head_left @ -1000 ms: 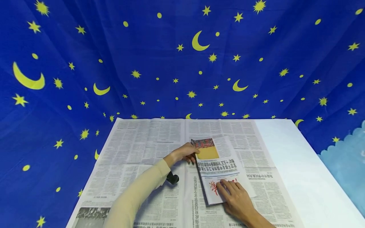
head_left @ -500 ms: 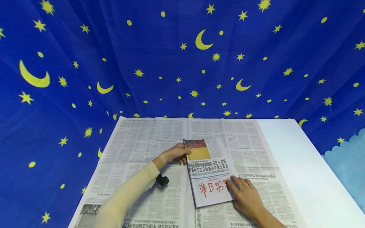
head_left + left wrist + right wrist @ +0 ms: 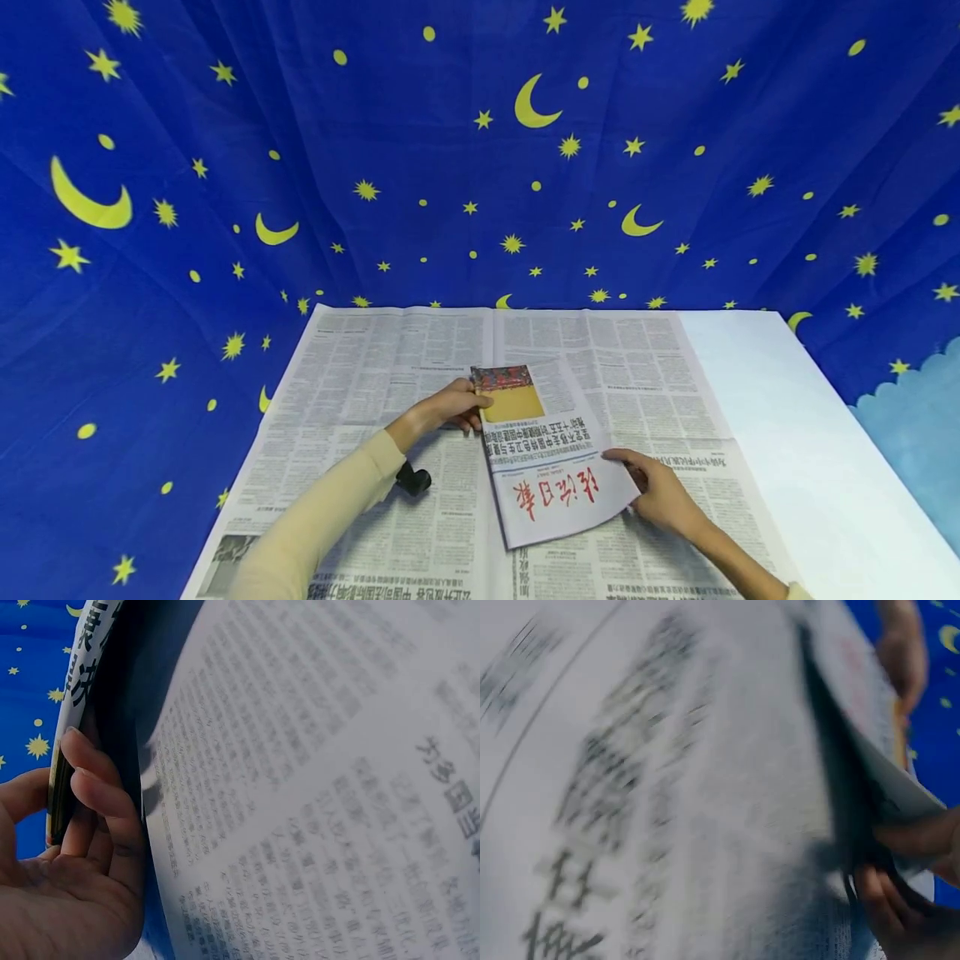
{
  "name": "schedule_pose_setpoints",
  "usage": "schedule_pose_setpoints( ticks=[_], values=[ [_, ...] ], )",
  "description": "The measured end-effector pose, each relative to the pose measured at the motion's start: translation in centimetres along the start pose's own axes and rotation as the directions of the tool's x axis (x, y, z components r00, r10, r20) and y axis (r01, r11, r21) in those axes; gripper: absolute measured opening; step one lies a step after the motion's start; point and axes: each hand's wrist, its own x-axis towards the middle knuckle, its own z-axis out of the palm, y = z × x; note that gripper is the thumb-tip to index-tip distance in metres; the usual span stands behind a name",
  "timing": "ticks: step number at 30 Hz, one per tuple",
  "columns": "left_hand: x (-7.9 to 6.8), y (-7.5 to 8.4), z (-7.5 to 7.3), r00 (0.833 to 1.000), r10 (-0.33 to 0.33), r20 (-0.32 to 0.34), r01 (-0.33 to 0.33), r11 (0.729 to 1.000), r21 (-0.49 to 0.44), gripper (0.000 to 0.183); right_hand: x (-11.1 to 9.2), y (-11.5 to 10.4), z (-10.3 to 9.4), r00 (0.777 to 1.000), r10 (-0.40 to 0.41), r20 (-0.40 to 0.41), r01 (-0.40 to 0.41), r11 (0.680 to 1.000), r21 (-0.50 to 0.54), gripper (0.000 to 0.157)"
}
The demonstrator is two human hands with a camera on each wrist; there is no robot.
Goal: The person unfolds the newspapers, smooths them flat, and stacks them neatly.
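A folded newspaper (image 3: 543,492) with red headline characters and a yellow-and-red photo lies tilted over the spread sheets, its front right corner lifted. My left hand (image 3: 450,406) pinches its upper left edge, thumb on top and fingers beneath. In the left wrist view, the folded edge (image 3: 66,742) sits between the thumb and curled fingers of that hand (image 3: 82,855). At the right edge, my right hand (image 3: 666,493) grips the paper between thumb and fingers. The right wrist view, blurred, has the right hand (image 3: 919,870) holding the raised layers, with a dark gap under them.
Spread newspaper sheets (image 3: 390,367) cover most of the white table (image 3: 750,383), whose bare strip shows at the right. A blue curtain (image 3: 420,150) with yellow stars and moons hangs behind and at the sides. A small black object (image 3: 414,479) sits at the left wrist.
The folded newspaper has shifted left in view with my left hand still on it. My right hand has moved from its front face to the right edge, which is now lifted.
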Motion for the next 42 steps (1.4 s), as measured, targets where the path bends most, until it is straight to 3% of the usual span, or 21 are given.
schedule_pose_setpoints(
  ticks=[2, 5, 8, 10, 12, 16, 20, 24, 27, 29, 31, 33, 36, 40, 42],
  values=[
    [0.0, -0.1, -0.1, 1.0, 0.001, 0.0, -0.001, 1.0, -0.001, 0.017, 0.2, 0.3, -0.7, 0.994, 0.003, 0.111, -0.029, 0.973, 0.231, 0.064],
    [-0.1, -0.1, -0.2, 1.0, 0.001, 0.008, -0.001, 1.0, 0.002, 0.017, 0.4, 0.8, -1.1, 0.969, -0.024, 0.245, -0.102, 0.866, 0.489, 0.059],
    [-0.2, -0.3, -0.3, 1.0, 0.005, 0.025, -0.006, 1.0, 0.024, 0.017, 0.6, 1.0, -0.9, 0.961, -0.004, 0.275, -0.175, 0.761, 0.625, 0.059],
    [-0.3, -0.3, -0.4, 0.999, 0.011, 0.04, -0.013, 0.999, 0.049, 0.019, 0.7, 0.9, -0.6, 0.965, 0.063, 0.253, -0.222, 0.707, 0.672, 0.064],
    [-0.3, -0.3, -0.4, 0.998, 0.011, 0.056, -0.015, 0.998, 0.067, 0.021, 0.9, 0.7, -0.3, 0.966, 0.14, 0.218, -0.253, 0.695, 0.674, 0.068],
    [-0.5, -0.1, -0.5, 0.997, 0.006, 0.074, -0.012, 0.996, 0.089, 0.024, 1.4, 0.2, 0.1, 0.951, 0.218, 0.22, -0.309, 0.713, 0.629, 0.069],
    [-0.9, 0.2, -0.5, 0.999, 0.005, 0.054, -0.012, 0.99, 0.138, 0.029, 1.6, 0.0, 0.3, 0.94, 0.204, 0.274, -0.334, 0.718, 0.611, 0.049],
    [-1.4, 0.5, -0.6, 0.998, 0.066, -0.002, -0.064, 0.97, 0.233, 0.036, 1.4, 0.1, 0.4, 0.927, 0.22, 0.305, -0.366, 0.709, 0.603, 0.03],
    [-1.5, 0.9, -0.6, 0.986, 0.136, -0.101, -0.084, 0.911, 0.404, 0.041, 1.3, 0.2, 0.6, 0.921, 0.227, 0.316, -0.379, 0.705, 0.599, 0.022],
    [-1.3, 1.2, -0.5, 0.966, 0.18, -0.184, -0.054, 0.841, 0.539, 0.044, 1.3, 0.1, 0.8, 0.921, 0.234, 0.311, -0.381, 0.703, 0.6, 0.019],
    [-1.0, 1.5, -0.1, 0.94, 0.229, -0.253, -0.006, 0.752, 0.659, 0.048, 1.3, 0.0, 0.9, 0.918, 0.258, 0.3, -0.392, 0.694, 0.603, 0.014],
    [-0.6, 1.8, 0.4, 0.918, 0.275, -0.284, 0.018, 0.689, 0.724, 0.05, 1.2, -0.2, 1.0, 0.914, 0.29, 0.285, -0.405, 0.691, 0.599, 0.009],
    [-0.1, 2.2, 1.2, 0.902, 0.317, -0.293, 0.025, 0.639, 0.769, 0.043, 1.3, -0.4, 1.2, 0.905, 0.332, 0.266, -0.425, 0.692, 0.583, 0.007],
    [0.7, 2.5, 1.8, 0.888, 0.331, -0.321, 0.062, 0.604, 0.794, 0.03, 1.3, -0.6, 1.3, 0.902, 0.355, 0.245, -0.43, 0.707, 0.561, 0.012],
    [1.1, 2.7, 2.0, 0.88, 0.329, -0.342, 0.102, 0.572, 0.814, 0.038, 1.4, -0.6, 1.3, 0.902, 0.364, 0.233, -0.431, 0.712, 0.554, 0.014]
  ],
)
